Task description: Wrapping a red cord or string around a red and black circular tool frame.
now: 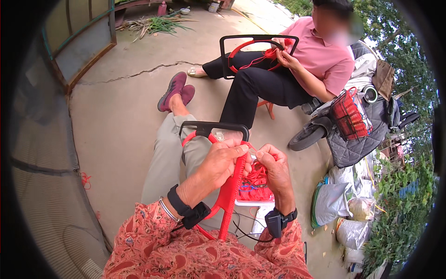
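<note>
A rectangular frame leans across my lap. Its far bar is bare black (211, 125), while the right side carries a tight red wrapping (232, 195). Inside it curves a partly red ring. My left hand (222, 162) is closed around the wrapped side near the far right corner. Close beside it, my right hand (275, 165) is closed in a pinch, with a thin red cord running toward the frame; its fingertips partly hide the cord. Beneath my hands, a white tray (254, 202) holds loose red cord (255, 179) and a bit of blue.
Opposite me a seated person (320, 56) works red cord on a similar black frame (224, 58). A vehicle with a black wire basket (351, 114) stands at right, beyond several white sacks (333, 204). Green stalks (160, 25) lie far left, near a metal-framed panel (83, 46).
</note>
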